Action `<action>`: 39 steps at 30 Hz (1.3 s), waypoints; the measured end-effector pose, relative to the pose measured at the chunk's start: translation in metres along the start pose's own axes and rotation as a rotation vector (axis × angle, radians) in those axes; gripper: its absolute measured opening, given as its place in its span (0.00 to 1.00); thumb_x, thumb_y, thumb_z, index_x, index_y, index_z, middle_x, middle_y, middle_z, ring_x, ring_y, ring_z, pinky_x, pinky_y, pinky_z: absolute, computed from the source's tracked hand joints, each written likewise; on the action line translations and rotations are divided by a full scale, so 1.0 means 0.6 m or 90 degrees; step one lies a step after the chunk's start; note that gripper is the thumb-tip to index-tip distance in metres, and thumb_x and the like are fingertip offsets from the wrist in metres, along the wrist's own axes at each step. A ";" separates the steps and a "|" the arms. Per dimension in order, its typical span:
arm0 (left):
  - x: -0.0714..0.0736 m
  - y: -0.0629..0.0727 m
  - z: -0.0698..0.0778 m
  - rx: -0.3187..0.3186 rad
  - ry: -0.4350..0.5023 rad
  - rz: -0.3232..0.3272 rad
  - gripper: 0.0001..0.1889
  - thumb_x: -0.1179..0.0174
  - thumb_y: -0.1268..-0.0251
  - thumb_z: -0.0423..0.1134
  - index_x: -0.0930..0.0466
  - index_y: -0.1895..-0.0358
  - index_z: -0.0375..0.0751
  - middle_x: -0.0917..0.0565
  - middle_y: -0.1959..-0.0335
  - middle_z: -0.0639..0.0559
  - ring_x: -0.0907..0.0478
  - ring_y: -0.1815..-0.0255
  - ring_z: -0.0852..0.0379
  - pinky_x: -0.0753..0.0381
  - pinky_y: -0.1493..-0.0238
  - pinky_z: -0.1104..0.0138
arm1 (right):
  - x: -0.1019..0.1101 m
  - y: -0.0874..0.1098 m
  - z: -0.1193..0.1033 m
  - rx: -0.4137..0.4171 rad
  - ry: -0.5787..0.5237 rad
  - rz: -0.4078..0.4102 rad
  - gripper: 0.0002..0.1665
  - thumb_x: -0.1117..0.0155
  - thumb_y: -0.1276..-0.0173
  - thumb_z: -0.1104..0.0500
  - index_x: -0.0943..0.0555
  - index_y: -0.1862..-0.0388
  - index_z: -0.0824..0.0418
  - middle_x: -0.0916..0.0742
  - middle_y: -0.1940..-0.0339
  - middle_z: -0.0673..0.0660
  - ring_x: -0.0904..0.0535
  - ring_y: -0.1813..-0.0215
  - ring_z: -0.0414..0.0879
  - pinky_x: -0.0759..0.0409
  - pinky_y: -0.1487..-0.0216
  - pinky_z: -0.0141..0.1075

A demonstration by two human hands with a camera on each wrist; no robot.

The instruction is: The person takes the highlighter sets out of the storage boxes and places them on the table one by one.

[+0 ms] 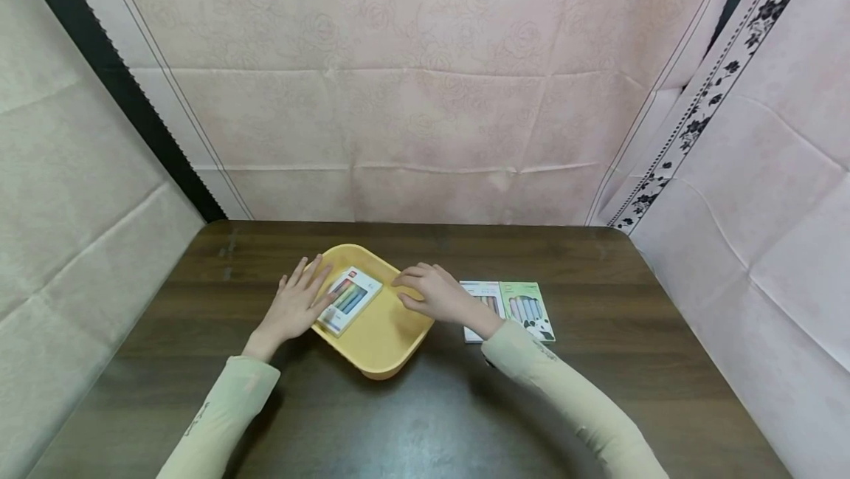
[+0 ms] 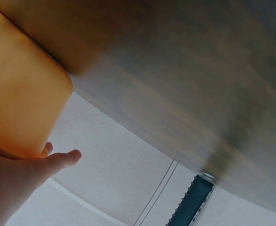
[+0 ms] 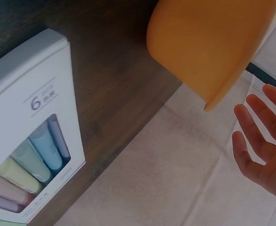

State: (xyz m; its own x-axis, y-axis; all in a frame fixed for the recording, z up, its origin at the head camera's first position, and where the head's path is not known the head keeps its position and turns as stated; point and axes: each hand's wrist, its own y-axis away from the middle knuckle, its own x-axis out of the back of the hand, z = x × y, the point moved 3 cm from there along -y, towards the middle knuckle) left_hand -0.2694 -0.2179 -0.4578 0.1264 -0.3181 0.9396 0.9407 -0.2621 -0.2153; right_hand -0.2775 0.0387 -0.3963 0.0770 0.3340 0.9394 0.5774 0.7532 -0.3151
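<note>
A yellow plastic bin sits on the table, turned at an angle. Inside, toward its left side, lies a white windowed pack of colored highlighter-type pens. My left hand is at the bin's left rim, fingers spread, fingertips over the rim and the pack's edge. In the left wrist view the thumb stands out from the hand beside the bin wall. Over the right rim, my right hand has loosely bent fingers with nothing in them. The right wrist view shows that hand apart from the bin.
Right of the bin, a white pen pack and a green one lie side by side, the white one partly behind my right forearm. The brown wooden table ends at a pale cloth backdrop, with cloth at both sides.
</note>
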 end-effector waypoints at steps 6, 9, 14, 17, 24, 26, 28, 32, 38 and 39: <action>0.002 0.000 0.001 0.003 0.002 -0.010 0.32 0.57 0.35 0.55 0.49 0.31 0.45 0.54 0.28 0.45 0.61 0.28 0.41 0.54 0.40 0.35 | 0.000 -0.007 -0.003 -0.011 0.010 -0.006 0.16 0.46 0.37 0.51 0.20 0.53 0.52 0.17 0.52 0.49 0.24 0.50 0.44 0.26 0.53 0.39; 0.002 0.000 0.002 0.003 0.005 -0.014 0.32 0.58 0.34 0.55 0.50 0.31 0.44 0.55 0.28 0.44 0.62 0.28 0.41 0.54 0.40 0.35 | 0.000 -0.011 -0.005 -0.012 0.012 -0.004 0.15 0.45 0.37 0.51 0.20 0.53 0.52 0.17 0.52 0.49 0.24 0.51 0.43 0.26 0.54 0.38; 0.002 0.001 0.002 -0.002 0.002 -0.011 0.32 0.57 0.34 0.54 0.49 0.31 0.44 0.54 0.28 0.43 0.61 0.28 0.40 0.53 0.40 0.35 | -0.002 -0.018 -0.009 -0.016 0.012 -0.007 0.16 0.45 0.37 0.52 0.20 0.53 0.54 0.17 0.52 0.50 0.24 0.51 0.44 0.26 0.54 0.38; 0.002 0.001 0.002 -0.003 -0.001 -0.006 0.32 0.55 0.35 0.53 0.49 0.31 0.44 0.53 0.28 0.43 0.59 0.29 0.39 0.53 0.40 0.35 | -0.004 -0.022 -0.010 -0.017 0.015 -0.010 0.16 0.45 0.37 0.52 0.20 0.53 0.55 0.17 0.52 0.50 0.24 0.51 0.45 0.26 0.54 0.39; 0.001 0.000 0.002 -0.001 -0.009 -0.012 0.32 0.56 0.35 0.53 0.49 0.31 0.44 0.54 0.28 0.44 0.59 0.29 0.39 0.53 0.40 0.35 | -0.013 -0.030 -0.010 -0.027 0.028 -0.010 0.16 0.45 0.37 0.51 0.20 0.53 0.54 0.17 0.52 0.50 0.24 0.51 0.45 0.26 0.54 0.40; 0.000 0.000 0.001 -0.002 -0.011 -0.013 0.32 0.56 0.35 0.53 0.49 0.31 0.44 0.54 0.28 0.44 0.60 0.28 0.39 0.53 0.40 0.35 | -0.014 -0.031 -0.010 -0.026 0.033 -0.008 0.16 0.45 0.37 0.51 0.20 0.53 0.54 0.17 0.53 0.50 0.24 0.52 0.45 0.26 0.55 0.39; 0.001 -0.001 0.001 -0.002 -0.009 -0.012 0.32 0.55 0.35 0.52 0.48 0.31 0.43 0.54 0.28 0.44 0.60 0.28 0.40 0.53 0.40 0.35 | -0.015 -0.033 -0.010 -0.022 0.038 -0.003 0.16 0.45 0.38 0.51 0.20 0.53 0.54 0.17 0.53 0.50 0.23 0.52 0.45 0.26 0.57 0.39; 0.000 -0.001 -0.001 -0.002 -0.010 -0.012 0.31 0.55 0.35 0.52 0.47 0.32 0.43 0.53 0.28 0.44 0.60 0.28 0.41 0.53 0.40 0.35 | -0.017 -0.036 -0.011 -0.021 0.052 -0.003 0.16 0.45 0.37 0.51 0.20 0.53 0.52 0.17 0.54 0.49 0.23 0.53 0.45 0.26 0.57 0.39; -0.001 -0.001 -0.001 -0.002 -0.008 -0.008 0.31 0.55 0.35 0.52 0.47 0.32 0.43 0.53 0.28 0.45 0.61 0.28 0.41 0.53 0.40 0.35 | -0.024 -0.044 -0.014 -0.023 0.069 -0.017 0.17 0.45 0.38 0.51 0.20 0.52 0.54 0.17 0.53 0.50 0.24 0.52 0.45 0.26 0.55 0.41; -0.001 -0.001 -0.001 -0.003 -0.007 -0.006 0.31 0.55 0.35 0.52 0.47 0.32 0.43 0.53 0.28 0.45 0.60 0.28 0.41 0.53 0.40 0.35 | -0.024 -0.045 -0.015 -0.023 0.070 -0.020 0.17 0.45 0.38 0.51 0.20 0.52 0.54 0.17 0.53 0.50 0.24 0.52 0.45 0.26 0.55 0.41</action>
State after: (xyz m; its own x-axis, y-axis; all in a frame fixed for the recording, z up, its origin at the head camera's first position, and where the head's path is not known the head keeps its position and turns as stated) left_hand -0.2704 -0.2182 -0.4585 0.1204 -0.3056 0.9445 0.9407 -0.2688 -0.2069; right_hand -0.2870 0.0086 -0.4004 0.1464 0.2442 0.9586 0.6104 0.7403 -0.2818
